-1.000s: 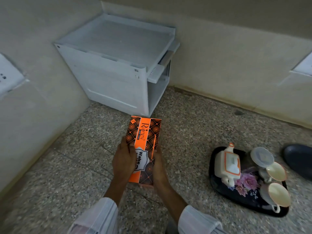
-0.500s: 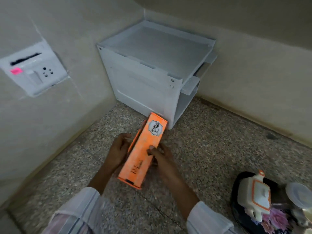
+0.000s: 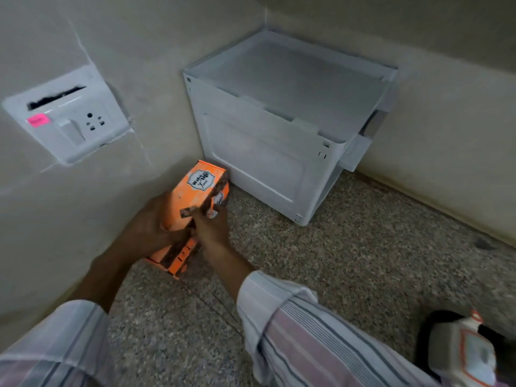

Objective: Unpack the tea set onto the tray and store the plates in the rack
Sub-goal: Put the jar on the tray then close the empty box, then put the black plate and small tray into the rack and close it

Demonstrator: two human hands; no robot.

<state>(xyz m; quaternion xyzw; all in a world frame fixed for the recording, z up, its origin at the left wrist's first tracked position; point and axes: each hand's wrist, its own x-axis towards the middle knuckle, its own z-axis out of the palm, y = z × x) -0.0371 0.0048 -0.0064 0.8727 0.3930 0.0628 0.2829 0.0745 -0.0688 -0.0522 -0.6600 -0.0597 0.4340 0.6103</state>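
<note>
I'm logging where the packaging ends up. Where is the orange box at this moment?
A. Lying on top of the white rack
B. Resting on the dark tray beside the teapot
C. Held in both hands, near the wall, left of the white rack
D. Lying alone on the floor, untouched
C: the orange box is gripped by the left hand and right hand, near the wall, left of the white rack.

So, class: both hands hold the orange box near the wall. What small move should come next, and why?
Probably set the orange box down on the floor beside the white rack. The left hand and right hand both grip it, close to the wall.
</note>
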